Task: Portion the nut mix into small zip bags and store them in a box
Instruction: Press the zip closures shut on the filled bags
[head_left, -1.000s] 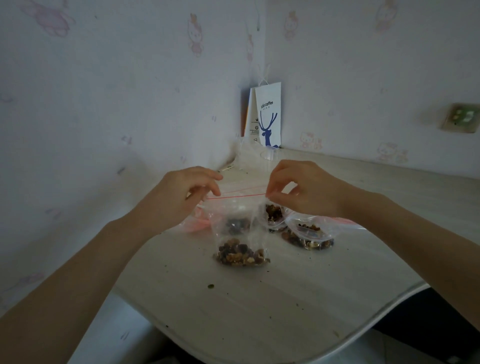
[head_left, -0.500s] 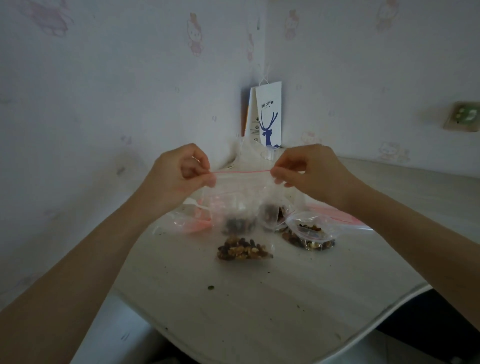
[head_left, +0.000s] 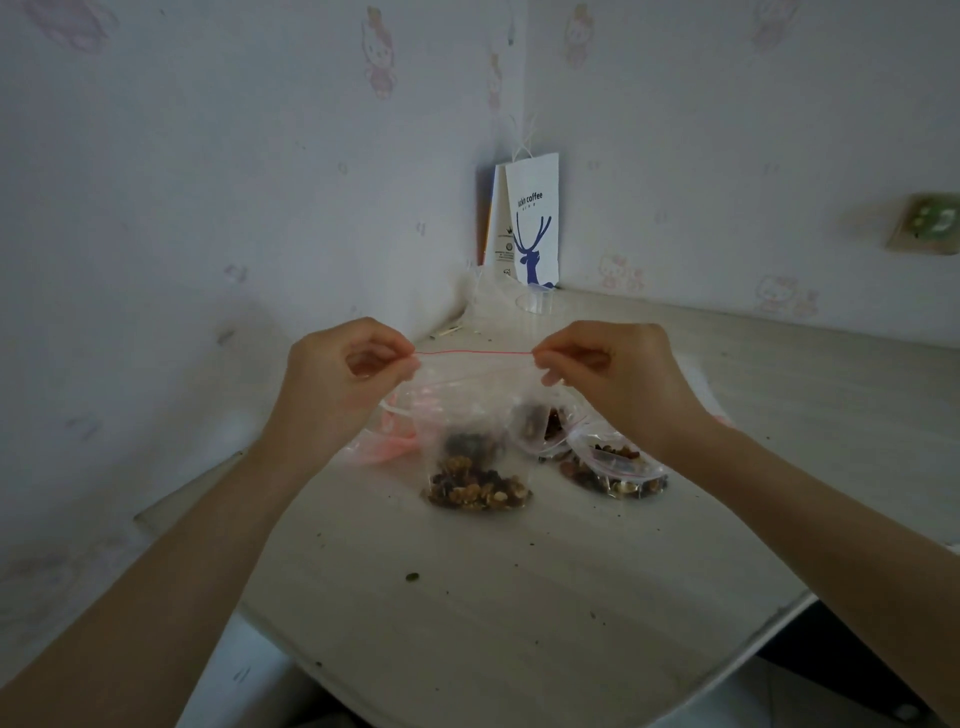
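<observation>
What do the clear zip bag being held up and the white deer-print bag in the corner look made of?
Clear zip bag with red seal strip: thin glossy plastic film, seemingly; nuts show through and it wrinkles. White carrier bag with blue deer print: likely matte paper; flat stiff panels, sharp fold, string handles.

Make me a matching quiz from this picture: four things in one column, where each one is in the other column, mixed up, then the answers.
Column one:
1. nearest zip bag of nut mix
2. paper coffee bag
3. wall socket
4. clear cup

Column two:
A. on the right-hand wall
B. pinched at its top by the left hand and the right hand
C. on the table, just in front of the paper coffee bag
D. upright in the corner

Pairs: 1-B, 2-D, 3-A, 4-C.
</observation>
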